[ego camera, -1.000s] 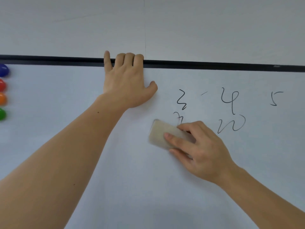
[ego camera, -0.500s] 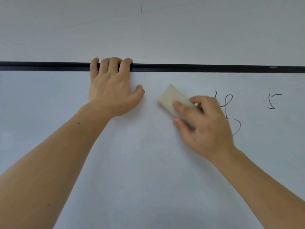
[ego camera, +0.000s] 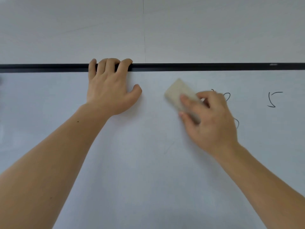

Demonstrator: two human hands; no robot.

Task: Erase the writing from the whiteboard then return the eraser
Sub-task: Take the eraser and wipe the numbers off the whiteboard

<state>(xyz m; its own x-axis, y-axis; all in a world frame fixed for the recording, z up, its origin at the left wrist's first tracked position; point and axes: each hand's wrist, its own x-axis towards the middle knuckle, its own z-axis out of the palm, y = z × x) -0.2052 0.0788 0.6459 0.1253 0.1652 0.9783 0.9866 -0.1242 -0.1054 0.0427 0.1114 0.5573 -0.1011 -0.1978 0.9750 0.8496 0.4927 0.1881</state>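
Observation:
The whiteboard (ego camera: 132, 162) fills the lower part of the view. A beige eraser (ego camera: 176, 92) lies tilted against it, and my right hand (ego camera: 209, 119) is shut on its right end. Black pen strokes (ego camera: 228, 96) peek out from behind that hand, with another curl (ego camera: 237, 123) lower down. A written "5" (ego camera: 273, 99) stands further right, untouched. My left hand (ego camera: 109, 90) rests flat on the board, its fingers hooked over the black top frame (ego camera: 198, 66).
Above the frame is a plain pale wall (ego camera: 198, 30) with a thin vertical seam (ego camera: 144, 38). The board surface left of the eraser carries no writing.
The eraser swept up and to the right over the "3" and the mark under it, which are gone. It now sits beside the partly hidden "4". The camera panned right, so the coloured magnets left the view.

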